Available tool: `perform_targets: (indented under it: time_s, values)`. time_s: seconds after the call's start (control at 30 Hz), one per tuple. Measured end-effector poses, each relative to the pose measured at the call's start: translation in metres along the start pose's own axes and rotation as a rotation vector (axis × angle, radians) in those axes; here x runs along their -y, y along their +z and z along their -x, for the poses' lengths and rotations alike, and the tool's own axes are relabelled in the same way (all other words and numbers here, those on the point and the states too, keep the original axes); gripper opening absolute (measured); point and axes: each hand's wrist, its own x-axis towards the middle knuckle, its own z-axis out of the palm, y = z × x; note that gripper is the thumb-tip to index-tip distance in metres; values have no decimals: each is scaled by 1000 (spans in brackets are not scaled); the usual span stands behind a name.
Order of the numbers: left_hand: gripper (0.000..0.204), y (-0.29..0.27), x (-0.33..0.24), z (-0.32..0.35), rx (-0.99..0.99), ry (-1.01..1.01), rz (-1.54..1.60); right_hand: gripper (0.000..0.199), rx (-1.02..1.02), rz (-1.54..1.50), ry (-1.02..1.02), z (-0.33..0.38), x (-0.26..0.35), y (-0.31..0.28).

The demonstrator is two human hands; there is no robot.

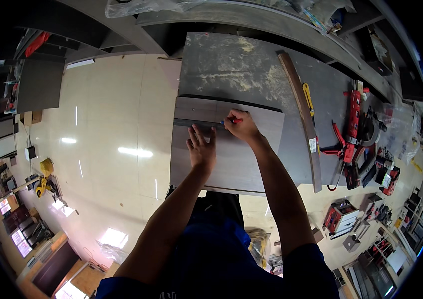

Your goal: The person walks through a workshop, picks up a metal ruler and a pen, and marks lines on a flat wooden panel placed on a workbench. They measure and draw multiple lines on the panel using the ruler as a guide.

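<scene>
While left hand (203, 149) lies splayed on dark strip (182, 122); right hand (244, 126) pinches red pen (237, 120); blue end (223, 122) leftward

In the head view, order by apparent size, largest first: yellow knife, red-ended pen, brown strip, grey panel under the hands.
1. Grey panel
2. Brown strip
3. Yellow knife
4. Red-ended pen, partly hidden by the right hand

Pale, glossy floor (104, 119) spreads off the bench's (211, 57) left edge, mirroring streaks of light (135, 152). Grey shelving (251, 24) runs along its far edge; a grey cabinet (39, 84) stands well beyond the far left corner.
</scene>
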Motion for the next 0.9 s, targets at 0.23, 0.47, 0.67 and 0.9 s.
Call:
perform_targets:
  time_s: [0.23, 0.47, 0.67, 0.9]
  values:
    - [87, 6, -1, 1, -43, 13, 7, 17, 46, 48, -44, -2, 15, -2]
    - [84, 4, 1, 1, -24, -18, 8, 19, 96, 172, 65, 11, 18, -33]
    - [82, 5, -1, -1, -36, -15, -25, 17, 25, 134, -93, 12, 18, -11]
    - [85, 4, -2, -1, -20, -35, -29, 16, 25, 204, 20, 22, 20, -29]
